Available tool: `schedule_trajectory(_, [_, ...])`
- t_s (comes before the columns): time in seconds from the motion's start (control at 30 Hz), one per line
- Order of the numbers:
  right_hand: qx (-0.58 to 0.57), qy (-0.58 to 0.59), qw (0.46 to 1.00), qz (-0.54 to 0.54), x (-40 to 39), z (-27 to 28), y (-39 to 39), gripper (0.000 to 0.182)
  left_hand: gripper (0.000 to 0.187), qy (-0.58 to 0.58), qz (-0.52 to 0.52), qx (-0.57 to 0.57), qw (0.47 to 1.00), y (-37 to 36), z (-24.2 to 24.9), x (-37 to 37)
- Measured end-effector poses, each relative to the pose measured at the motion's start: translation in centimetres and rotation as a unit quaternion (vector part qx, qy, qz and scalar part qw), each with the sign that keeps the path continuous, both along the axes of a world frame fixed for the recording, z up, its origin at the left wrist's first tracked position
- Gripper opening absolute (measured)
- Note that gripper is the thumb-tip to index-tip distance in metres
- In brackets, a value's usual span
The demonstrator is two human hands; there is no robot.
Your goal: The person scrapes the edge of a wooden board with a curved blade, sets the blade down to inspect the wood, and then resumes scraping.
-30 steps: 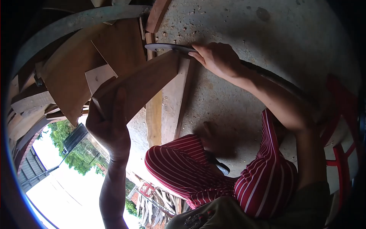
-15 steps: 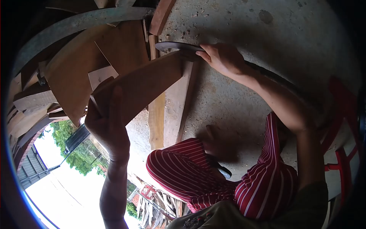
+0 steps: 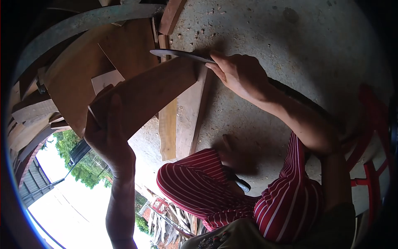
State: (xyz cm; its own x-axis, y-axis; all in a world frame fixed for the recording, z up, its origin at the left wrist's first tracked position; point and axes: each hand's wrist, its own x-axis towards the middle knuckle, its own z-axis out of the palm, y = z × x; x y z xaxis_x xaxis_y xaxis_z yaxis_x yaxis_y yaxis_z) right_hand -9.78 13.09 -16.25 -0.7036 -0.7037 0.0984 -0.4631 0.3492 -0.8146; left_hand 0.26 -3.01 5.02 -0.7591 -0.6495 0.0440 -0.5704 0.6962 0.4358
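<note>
My left hand (image 3: 108,133) is closed round the near end of a thick wooden board (image 3: 153,89), thumb lying along its face. The board slants up and to the right, its far end over a pale plank below. My right hand (image 3: 238,74) grips a knife (image 3: 176,52) with a long, dark, curved blade. Its blade lies across the board's far end, tip pointing left. The grip itself is hidden inside my fingers. A dark strip (image 3: 296,91) shows along the far side of my right forearm.
Stacked boards and offcuts (image 3: 78,79) fill the left, behind a curved metal rim (image 3: 91,17). Planks (image 3: 168,133) lie below the held board. Wood chips dot the concrete floor (image 3: 257,33). A red frame (image 3: 371,182) stands at right. My knees in striped trousers (image 3: 195,186) are close below.
The knife and my right hand have moved left along the board's far end. My left hand and its end of the board have shifted slightly left and down.
</note>
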Motion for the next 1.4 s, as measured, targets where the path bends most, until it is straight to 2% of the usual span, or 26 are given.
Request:
schedule_trajectory(0.13, [0.006, 0.049, 0.999, -0.007, -0.2, -4.1, -1.2, 0.023, 0.031, 0.022, -0.025, -0.003, 0.999, 0.0, 0.3, 0.2])
schedule_trajectory(0.17, [0.048, 0.016, 0.999, -0.006, 0.1, -4.2, -1.1, 0.021, 0.031, 0.024, -0.039, -0.024, 0.999, -0.3, -0.1, 0.2])
schedule_trajectory(0.27, [0.016, -0.022, 1.0, 0.007, -0.1, -1.5, -0.3, 0.021, 0.031, -0.027, -0.011, -0.03, 0.999, -1.0, 0.4, 0.1])
schedule_trajectory(0.3, [-0.007, -0.007, 1.0, 0.005, 0.0, -1.1, -0.2, 0.021, 0.026, 0.015, 0.009, 0.008, 1.0, -0.9, 0.3, 0.2])
schedule_trajectory(0.4, [0.024, -0.017, 1.0, 0.01, -0.4, -3.4, -1.1, 0.022, 0.026, 0.03, 0.006, 0.034, 0.999, -0.4, 0.3, -0.1])
schedule_trajectory(0.43, [0.041, -0.017, 0.999, 0.008, -0.5, -3.2, -1.5, 0.022, 0.026, 0.041, 0.005, 0.032, 0.999, -0.4, 0.5, -0.2])
schedule_trajectory(0.47, [0.012, 0.021, 1.0, -0.012, -0.1, -2.9, -1.4, 0.023, 0.026, 0.041, 0.0, 0.019, 0.999, -0.5, 0.4, -0.2])
schedule_trajectory(0.57, [0.02, -0.019, 0.999, 0.039, -0.5, 1.0, -0.5, 0.019, 0.027, 0.02, 0.009, 0.016, 1.0, -0.4, 0.3, -0.2])
schedule_trajectory(0.67, [0.057, -0.022, 0.998, 0.035, -0.7, -2.9, -1.6, 0.019, 0.028, 0.021, -0.007, 0.008, 1.0, 0.1, 0.4, -0.4])
schedule_trajectory(0.73, [0.015, 0.0, 1.0, 0.015, -1.0, -1.2, -1.6, 0.019, 0.028, 0.022, -0.036, -0.017, 0.999, 0.3, 0.4, -1.2])
schedule_trajectory(0.8, [0.045, -0.027, 0.998, 0.038, -0.6, -0.2, -1.3, 0.019, 0.026, 0.034, -0.013, 0.016, 0.999, 1.0, 0.3, -0.8])
schedule_trajectory(0.87, [-0.006, -0.02, 0.999, 0.032, -0.5, 1.2, -0.8, 0.019, 0.025, 0.023, 0.006, 0.039, 0.999, 0.8, 0.5, -0.3])
schedule_trajectory(0.93, [0.024, -0.043, 0.998, 0.031, -0.6, -2.7, -1.6, 0.02, 0.025, 0.018, -0.013, 0.017, 1.0, 0.6, 0.6, -0.6])
schedule_trajectory(0.97, [0.037, -0.017, 0.999, 0.027, -0.8, -2.3, -1.7, 0.019, 0.029, -0.014, -0.026, -0.023, 0.999, 0.6, 0.6, -0.6])
schedule_trajectory(1.0, [0.05, 0.009, 0.998, 0.024, -0.9, -1.9, -1.9, 0.019, 0.029, -0.002, -0.029, -0.025, 0.999, 0.5, 0.4, -0.9])
schedule_trajectory(1.07, [0.061, -0.011, 0.998, 0.032, -1.0, -0.3, -1.5, 0.02, 0.029, 0.005, -0.023, -0.004, 1.0, 0.2, 0.3, -0.2])
schedule_trajectory(1.13, [-0.002, 0.011, 1.0, 0.024, -0.4, 0.7, -0.8, 0.021, 0.029, -0.024, -0.001, 0.026, 0.999, 0.1, 0.4, 0.4])
schedule_trajectory(1.2, [0.01, 0.018, 1.0, 0.017, -0.4, -1.0, -1.2, 0.022, 0.027, 0.031, -0.003, 0.037, 0.999, 0.1, 0.4, -0.1])
schedule_trajectory(1.27, [0.006, 0.042, 0.999, 0.006, -0.7, -2.7, -2.0, 0.022, 0.027, 0.039, -0.004, 0.007, 0.999, 0.3, 0.7, -0.9])
schedule_trajectory(1.3, [0.056, 0.039, 0.998, 0.012, -0.7, -1.8, -1.9, 0.023, 0.027, 0.039, -0.01, 0.002, 0.999, 0.4, 0.6, -0.9])
schedule_trajectory(1.4, [0.015, 0.041, 0.999, 0.019, -0.5, 1.1, -0.8, 0.024, 0.027, 0.011, 0.018, 0.025, 0.999, 0.6, 0.3, -0.3])
